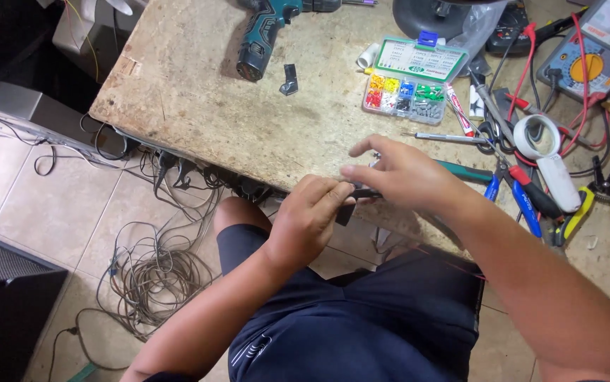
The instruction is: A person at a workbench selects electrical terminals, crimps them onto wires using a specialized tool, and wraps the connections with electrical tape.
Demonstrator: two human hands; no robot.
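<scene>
Now we pinch a small dark part [353, 201] between both hands, left hand [305, 219] closed on it, right hand [404, 173] fingers gripping its end, just off the desk [248, 120] edge; next likely needs steady alignment.

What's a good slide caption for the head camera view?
Both hands, left hand and right hand, pinch a small dark part at the workbench edge.

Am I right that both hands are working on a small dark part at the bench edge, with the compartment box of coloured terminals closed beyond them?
Not quite: the head view shows the compartment box open, its lid raised behind the coloured terminals. The rest holds: the left hand and right hand meet on a small dark part at the bench edge.
</scene>
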